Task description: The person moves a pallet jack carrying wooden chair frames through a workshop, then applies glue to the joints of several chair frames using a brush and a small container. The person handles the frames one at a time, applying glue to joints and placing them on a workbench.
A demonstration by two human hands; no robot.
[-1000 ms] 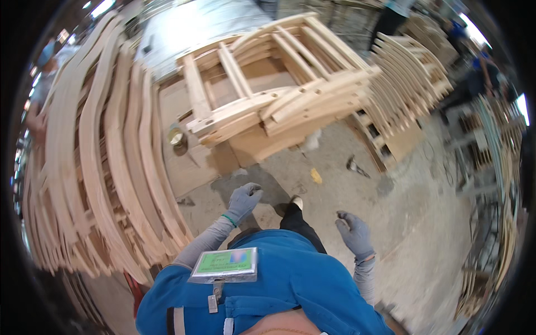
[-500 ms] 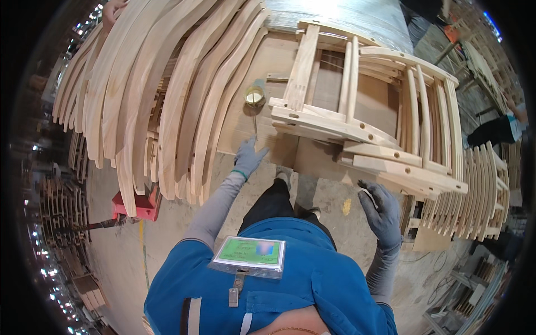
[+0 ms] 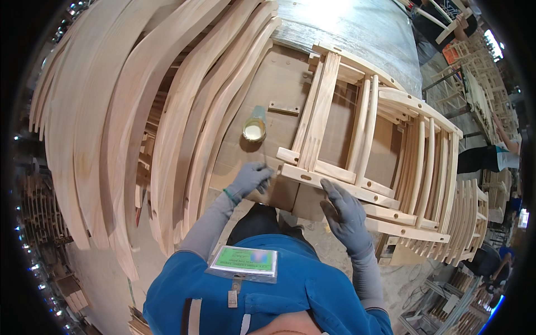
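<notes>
A thin stick [image 3: 266, 159] runs from the cup toward my gloved left hand [image 3: 249, 181], whose fingers are closed around its near end. Beyond it stands a clear cup [image 3: 254, 130] with pale yellowish contents, resting on brown cardboard. My gloved right hand [image 3: 343, 215] has its fingers stretched out and apart, holding nothing. It is at the near rail of a light wooden ladder-like frame [image 3: 335, 186]; whether it touches the rail I cannot tell. The frame lies on others like it, with holes along the rail.
Tall curved wooden pieces [image 3: 187, 111] stand in a row at my left. A small wooden block [image 3: 283, 108] lies past the cup. Plastic-wrapped sheeting [image 3: 357, 28] covers the far surface. More slatted frames [image 3: 463, 223] are stacked at the right. A co-worker [image 3: 438, 28] is at the far right.
My left hand has gone from reaching with spread fingers to gripping the stick. My right hand has moved left, up to the frame's near rail. The whole view has shifted closer to the pieces.
</notes>
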